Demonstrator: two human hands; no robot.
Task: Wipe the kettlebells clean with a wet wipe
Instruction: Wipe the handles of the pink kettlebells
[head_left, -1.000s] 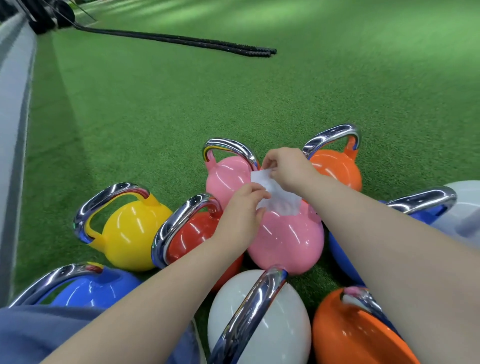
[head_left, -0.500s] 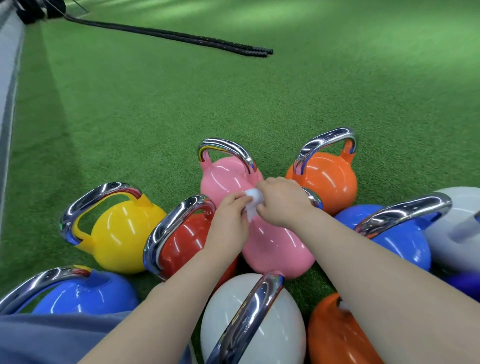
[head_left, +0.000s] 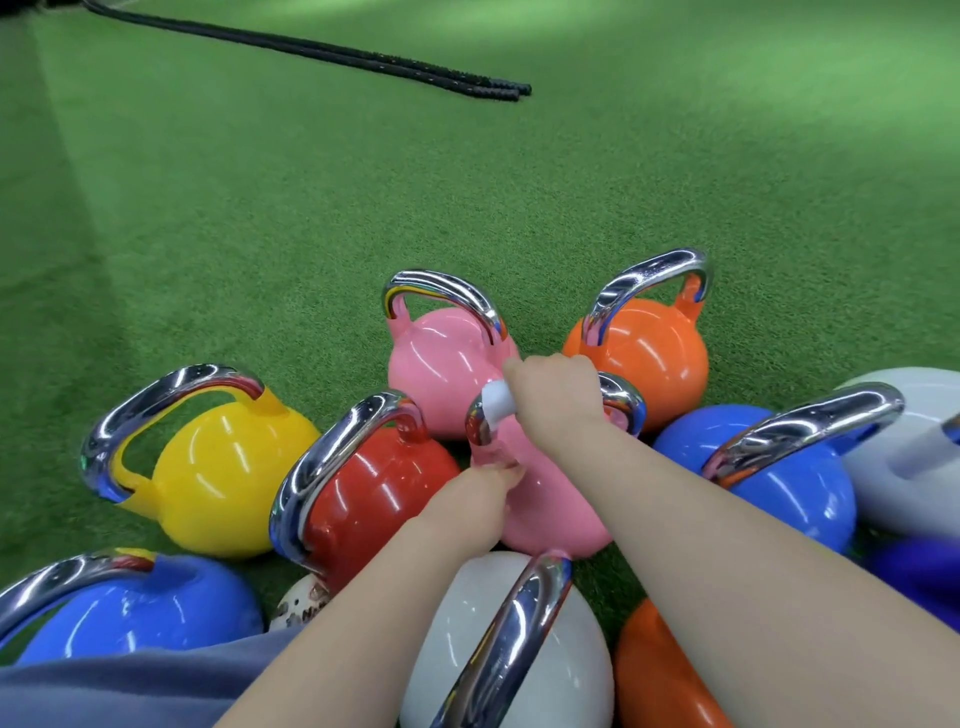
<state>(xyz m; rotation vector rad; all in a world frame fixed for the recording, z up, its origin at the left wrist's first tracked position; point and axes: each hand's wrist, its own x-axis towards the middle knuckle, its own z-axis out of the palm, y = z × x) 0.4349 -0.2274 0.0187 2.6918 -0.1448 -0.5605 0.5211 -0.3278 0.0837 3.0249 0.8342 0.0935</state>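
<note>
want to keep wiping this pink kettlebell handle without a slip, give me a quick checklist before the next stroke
1. Wet wipe wrapped on the near pink kettlebell handle: ok.
2. Right hand grips wipe and handle: ok.
3. Left hand steadies the bell below the handle: ok, though its fingers are blurred.
4. Wipe still damp or clean: cannot tell.
5. Room for the stroke: not ok, red kettlebell crowds it.

Lighting, as I see it: bright, even, from overhead. White glare streaks on the kettlebells (head_left: 228, 483); a pale patch on the far turf (head_left: 727, 62). Edges bow, wide-angle. My left hand (head_left: 483, 493) is slightly motion-blurred; the right edge is soft.
</note>
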